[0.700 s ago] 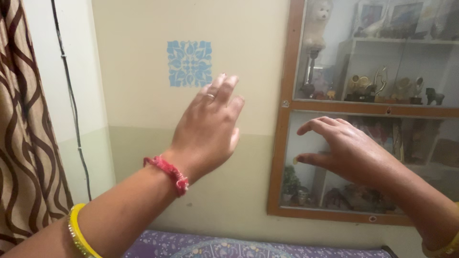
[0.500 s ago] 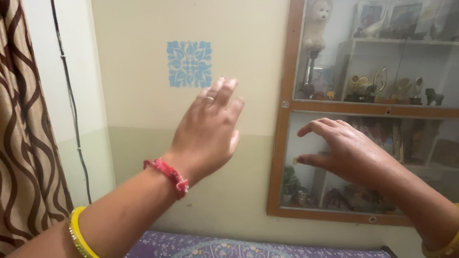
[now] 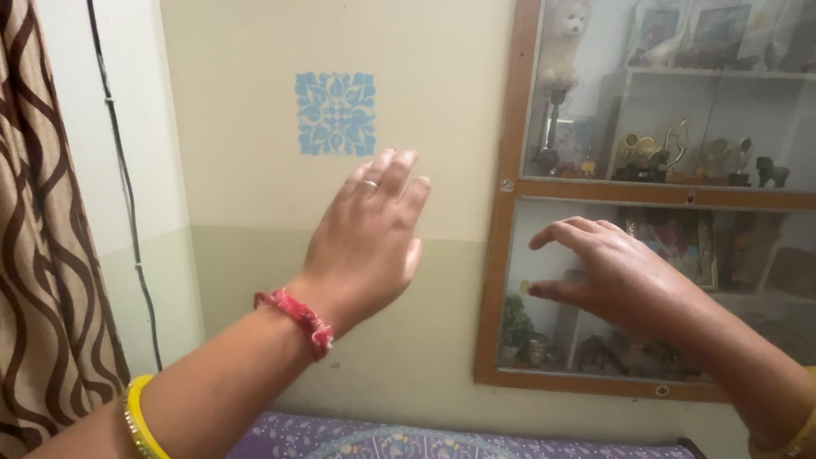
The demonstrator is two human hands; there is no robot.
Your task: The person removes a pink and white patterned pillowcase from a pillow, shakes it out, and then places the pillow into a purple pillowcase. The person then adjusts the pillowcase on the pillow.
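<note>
now both hands raised before wall. left hand (image 3: 365, 242) flat, fingers together and extended, empty, palm toward cream wall (image 3: 246, 178), just below and right of blue square floral motif (image 3: 336, 113); touching wall or not, cannot tell. red thread band (image 3: 297, 314) on left wrist, yellow bangle (image 3: 140, 421) further down forearm. right hand (image 3: 625, 276) spread, fingers curved and apart, gripping nothing, in front of lower glass pane of wooden-framed showcase (image 3: 501, 255). figurines, trophies on shelves behind glass. brown wavy curtain (image 3: 42, 280) far left, purple patterned cloth (image 3: 408, 440) along bottom edge.
</note>
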